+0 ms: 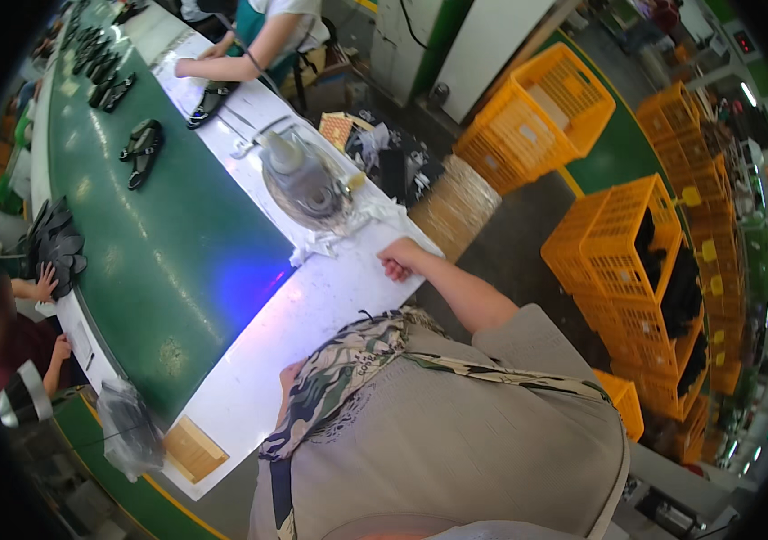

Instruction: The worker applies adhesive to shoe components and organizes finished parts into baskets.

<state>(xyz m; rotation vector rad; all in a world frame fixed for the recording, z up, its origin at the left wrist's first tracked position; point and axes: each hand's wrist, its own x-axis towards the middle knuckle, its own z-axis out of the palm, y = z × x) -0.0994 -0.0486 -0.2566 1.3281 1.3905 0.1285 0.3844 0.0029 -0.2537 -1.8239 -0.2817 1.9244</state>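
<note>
My right hand (397,261) rests on the white table edge (348,283), its fingers curled in and nothing showing in them. Just beyond it lies a crumpled white cloth (352,229). A cloudy plastic bottle (307,180) stands behind the cloth on a round, stained dish. Of my left arm only a small patch of skin (290,373) shows beside the camouflage apron (339,373); the fingers are hidden. On the green conveyor belt (181,225) left of the table lie a pair of dark sandals (142,153) and, farther off, several more.
A co-worker's hand (188,68) is near a dark sandal (211,103) at the table's far end. Another person sits across the belt by a pile of dark soles (55,247). Yellow crates (582,238) stand at right. A wooden block (195,450) lies at the near table corner.
</note>
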